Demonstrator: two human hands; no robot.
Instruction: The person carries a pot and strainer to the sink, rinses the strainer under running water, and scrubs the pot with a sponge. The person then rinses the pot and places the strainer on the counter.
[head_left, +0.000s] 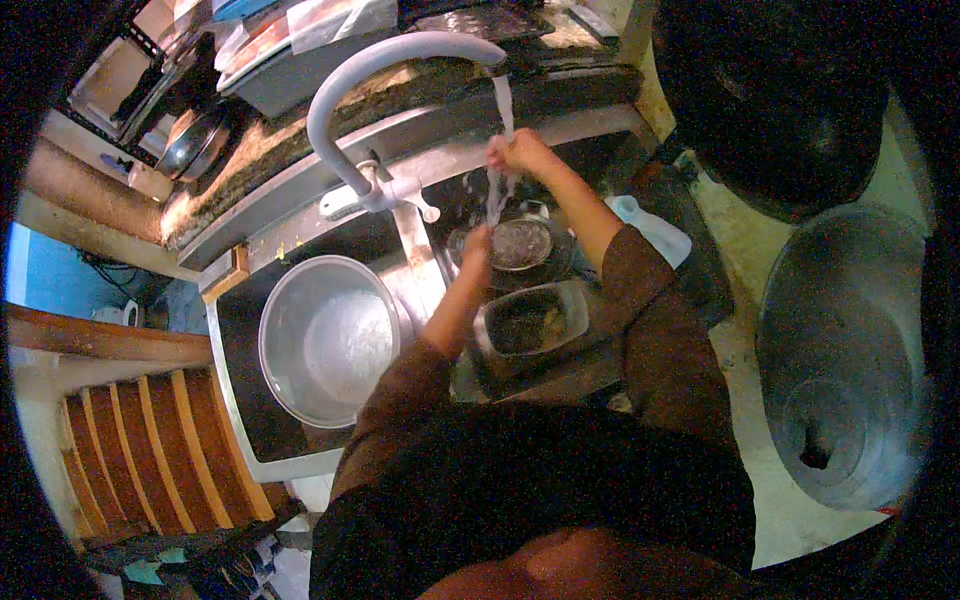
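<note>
Water runs from the curved spout of a white gooseneck faucet (409, 45) over my right hand (521, 152), whose fingers are curled. Whether anything small sits inside them cannot be made out. Lower down, my left hand (480, 241) is blurred at the left edge of a round, clear-looking dish (521, 244), where the stream falls. I cannot tell if it grips that dish. Nearer my body, a rectangular clear container (532, 319) with some dark and yellowish matter inside lies in the right sink basin. A large metal pot (330, 341) fills much of the left basin.
A steel divider (420, 262) separates the basins. A whitish plastic jug (651, 229) lies by my right forearm. Behind the sink, a ledge holds a grey bin (289, 79) and metal bowls (191, 146). A big translucent tub (840, 360) and a dark barrel (772, 97) stand right.
</note>
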